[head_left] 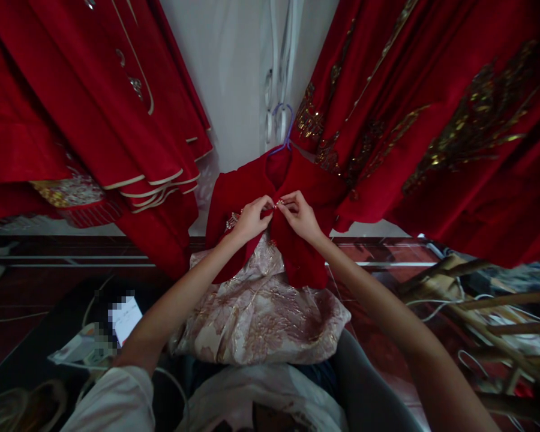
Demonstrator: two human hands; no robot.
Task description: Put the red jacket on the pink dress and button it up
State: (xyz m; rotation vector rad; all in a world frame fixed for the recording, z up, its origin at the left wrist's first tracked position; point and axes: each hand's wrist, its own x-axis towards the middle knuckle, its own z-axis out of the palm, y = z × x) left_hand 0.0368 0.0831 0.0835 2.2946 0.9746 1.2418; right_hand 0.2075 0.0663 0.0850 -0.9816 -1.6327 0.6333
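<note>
A short red jacket (308,252) hangs in front of me on a purple hanger (289,129). My left hand (254,217) pinches at the jacket's front opening, just under the neckline. Beside it, almost fingertip to fingertip, my right hand (300,215) pinches at the same spot, where a small shiny piece shows between the fingers. That piece is too small to name. Beaded decoration (232,221) shows on the jacket left of my left hand. A pale patterned brocade cloth (261,318) is spread below the jacket, over my lap.
Red garments with pale trim (130,120) hang at the left. Gold-embroidered red garments (432,132) hang at the right. A wooden rack (499,327) stands low right. A white card (126,318) and a clear plastic bag (78,348) lie lower left.
</note>
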